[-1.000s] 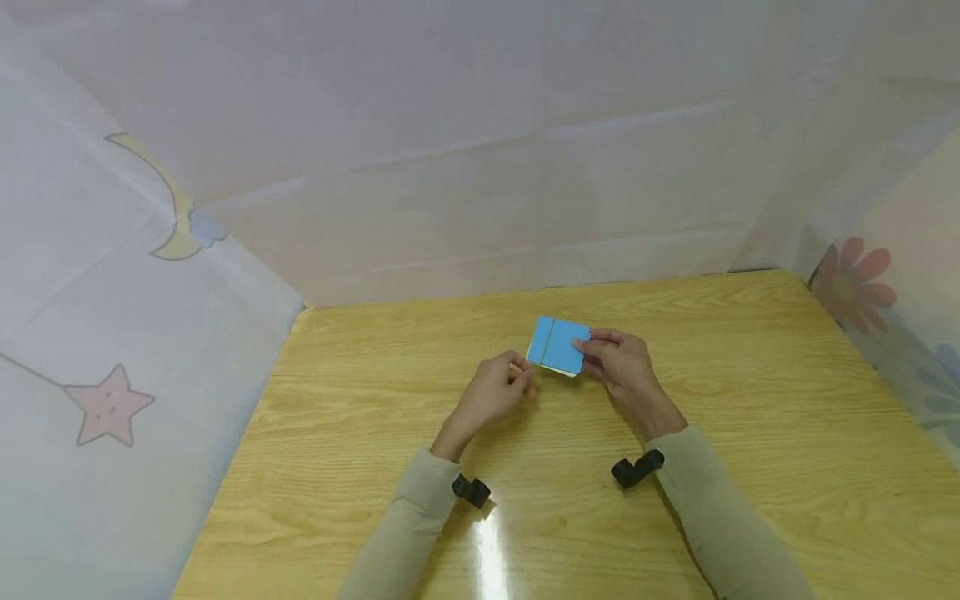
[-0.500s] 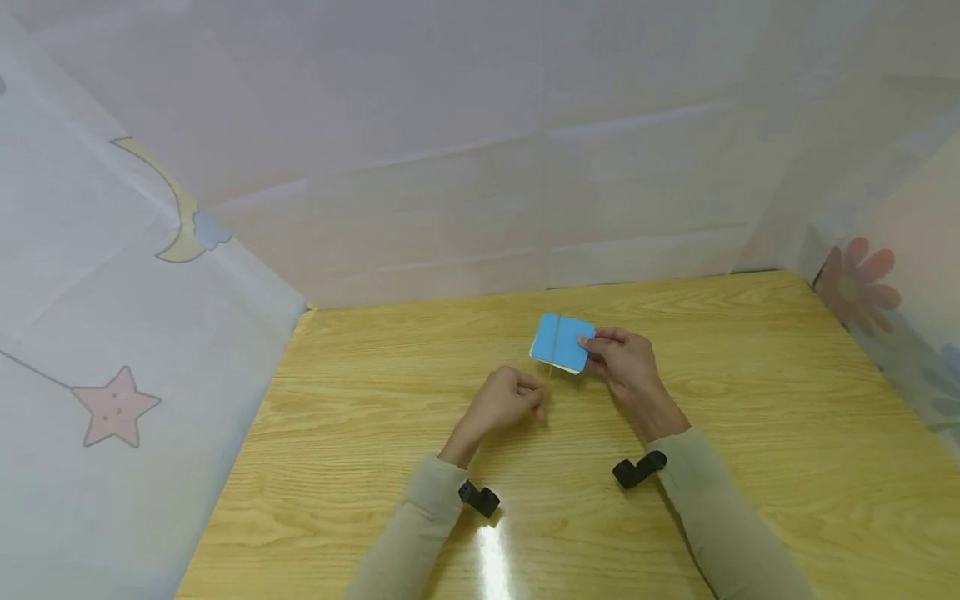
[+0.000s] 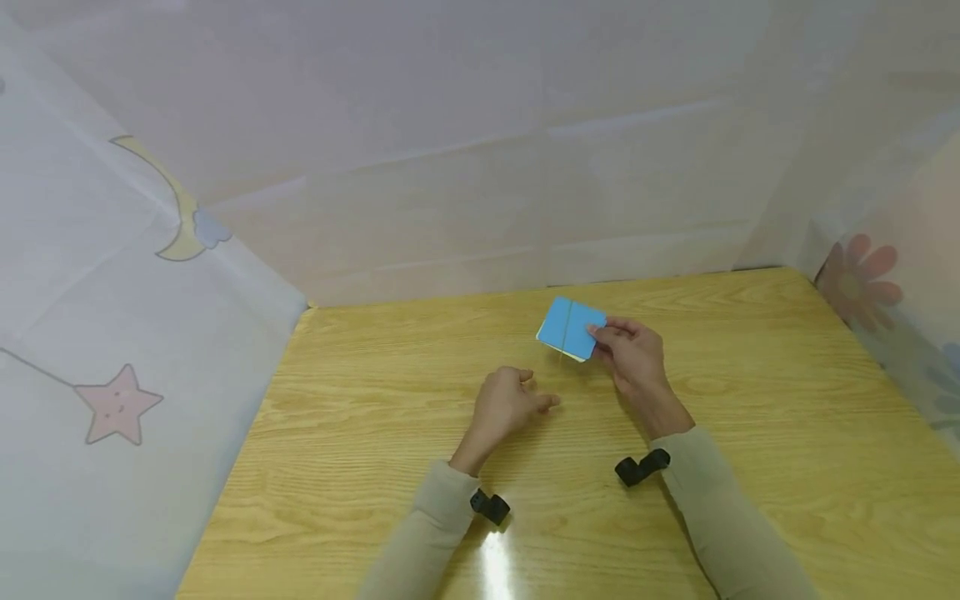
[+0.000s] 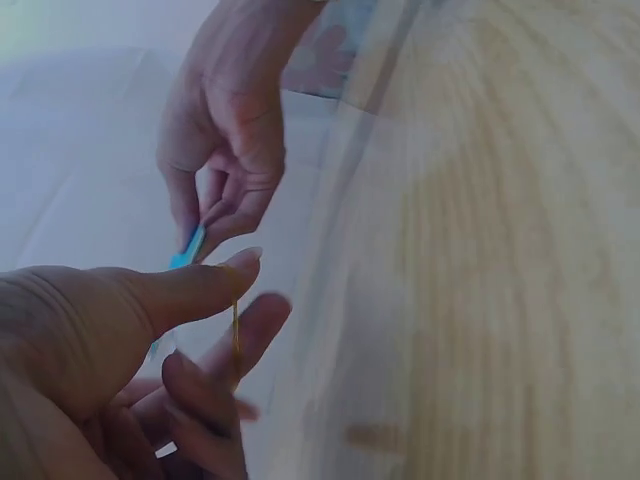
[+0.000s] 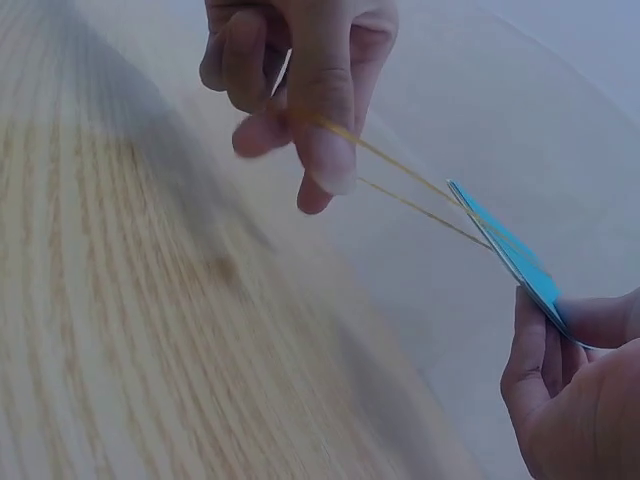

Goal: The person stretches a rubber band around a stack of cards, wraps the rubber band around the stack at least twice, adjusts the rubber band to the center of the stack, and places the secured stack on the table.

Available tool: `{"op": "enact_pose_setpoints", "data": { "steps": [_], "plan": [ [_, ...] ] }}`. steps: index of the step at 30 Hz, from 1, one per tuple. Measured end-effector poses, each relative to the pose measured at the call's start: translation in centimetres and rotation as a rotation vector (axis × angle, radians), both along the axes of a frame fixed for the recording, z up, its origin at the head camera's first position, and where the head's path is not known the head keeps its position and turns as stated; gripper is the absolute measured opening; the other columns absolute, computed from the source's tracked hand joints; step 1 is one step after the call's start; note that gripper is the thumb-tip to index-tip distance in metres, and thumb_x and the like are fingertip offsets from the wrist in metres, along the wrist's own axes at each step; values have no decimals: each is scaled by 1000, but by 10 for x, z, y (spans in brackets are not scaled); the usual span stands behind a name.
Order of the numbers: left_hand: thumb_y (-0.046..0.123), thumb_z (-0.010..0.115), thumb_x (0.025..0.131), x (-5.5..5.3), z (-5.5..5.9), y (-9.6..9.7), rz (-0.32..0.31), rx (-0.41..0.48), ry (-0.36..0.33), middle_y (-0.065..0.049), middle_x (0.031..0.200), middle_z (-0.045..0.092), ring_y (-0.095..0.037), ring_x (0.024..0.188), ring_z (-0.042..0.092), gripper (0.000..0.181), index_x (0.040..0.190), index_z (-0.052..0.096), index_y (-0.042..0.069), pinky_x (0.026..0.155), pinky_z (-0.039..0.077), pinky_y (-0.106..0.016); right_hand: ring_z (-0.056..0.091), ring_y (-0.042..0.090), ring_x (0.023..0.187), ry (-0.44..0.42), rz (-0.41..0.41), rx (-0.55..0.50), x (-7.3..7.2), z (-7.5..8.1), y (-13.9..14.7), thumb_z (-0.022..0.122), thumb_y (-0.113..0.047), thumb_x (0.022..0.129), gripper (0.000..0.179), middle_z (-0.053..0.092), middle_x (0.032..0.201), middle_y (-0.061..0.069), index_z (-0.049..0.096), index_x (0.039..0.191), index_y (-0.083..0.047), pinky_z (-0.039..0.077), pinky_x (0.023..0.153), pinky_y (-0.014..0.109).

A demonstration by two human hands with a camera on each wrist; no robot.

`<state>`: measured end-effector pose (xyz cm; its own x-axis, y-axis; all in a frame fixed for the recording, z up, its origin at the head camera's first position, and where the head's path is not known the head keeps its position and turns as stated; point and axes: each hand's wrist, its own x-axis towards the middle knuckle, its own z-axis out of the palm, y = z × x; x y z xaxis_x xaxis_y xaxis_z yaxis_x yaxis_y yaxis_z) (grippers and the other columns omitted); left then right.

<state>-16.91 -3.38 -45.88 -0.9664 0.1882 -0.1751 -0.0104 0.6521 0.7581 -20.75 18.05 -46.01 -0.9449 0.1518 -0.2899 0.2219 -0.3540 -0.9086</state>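
My right hand (image 3: 637, 360) pinches a thin stack of square blue cards (image 3: 581, 333) between thumb and fingers at its right edge, holding it tilted above the table. A pale layer shows under the blue top one. Around the stack runs a thin tan rubber band (image 5: 400, 168), crossing the blue face near its middle. In the right wrist view the band stretches in two strands from the stack to my left hand (image 3: 506, 404), below and left of the cards. The left wrist view shows the band hooked across the spread thumb and a finger (image 4: 262, 318).
The wood-grain table (image 3: 360, 400) reaches back to a pale cloth wall (image 3: 450, 208). Side walls carry printed shapes, among them a star (image 3: 120, 406) and a flower (image 3: 860, 281). A small black camera (image 3: 642, 468) sits on each wrist.
My left hand has drawn away from the stack's lower left edge, down and right, and its thumb and fingers have spread. My right hand has raised the cards slightly up and right.
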Motion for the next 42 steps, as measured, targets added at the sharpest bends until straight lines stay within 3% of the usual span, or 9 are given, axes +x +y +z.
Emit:
{"op": "enact_pose_setpoints", "data": {
  "steps": [7,13,16,20,25,27,33,37,42],
  "plan": [
    [52,89,79,9,-5,17,78,-371,275,8,77,78,-1,46,44,117,161,31,-6,44,36,-20,71,10,89,-3,-30,-5,0,2,-2,73,-10,99,22,69,101,-3,58,115,-5,62,83,25],
    [57,84,81,16,-7,24,22,-609,525,10,62,67,-1,39,25,118,163,27,-6,37,19,-17,65,11,102,-73,-18,-54,0,1,-5,70,-10,101,24,58,120,1,57,121,-7,60,86,21],
    [56,84,82,15,-8,23,-5,-612,550,10,59,64,0,40,26,114,161,30,-6,37,20,-17,65,11,108,-85,-10,-114,-1,-1,-4,69,-9,101,29,58,124,1,56,128,-6,60,87,21],
    [50,85,85,10,-7,17,-60,-416,398,5,79,79,1,45,34,82,138,62,-7,42,33,-16,64,11,112,-83,24,-144,-1,-3,-4,67,-8,103,35,58,127,1,53,135,-5,59,91,22],
    [35,82,93,0,-5,6,-86,-14,92,-5,89,83,0,58,60,33,103,83,4,53,49,-20,66,10,108,-60,42,-180,-2,-4,-4,68,-6,102,26,59,124,0,56,125,-7,60,91,22],
    [27,79,96,-7,-7,1,-42,184,-52,-5,87,83,0,67,66,30,113,81,3,57,49,-20,68,10,104,-15,44,-197,-2,-4,-5,70,-5,100,23,61,119,0,57,119,-7,61,89,22],
    [0,77,91,-23,-14,-1,228,804,-432,-6,82,80,0,53,46,10,98,82,-6,50,32,-15,70,9,85,136,78,-132,1,-1,-11,73,-4,98,19,69,95,-5,61,112,-7,63,79,22],
    [-12,74,86,-24,-13,11,402,976,-433,-4,67,68,-5,56,51,15,75,76,-3,53,39,-18,70,9,78,170,76,-142,3,0,-16,74,-2,96,16,70,88,-4,64,106,-8,63,74,22],
    [-13,77,82,-22,-12,26,521,961,-346,-1,63,63,-11,60,53,17,71,73,0,58,44,-24,70,9,77,187,101,-137,2,-3,-20,74,-1,97,15,71,87,-5,65,106,-9,62,71,21]
  ]
}}
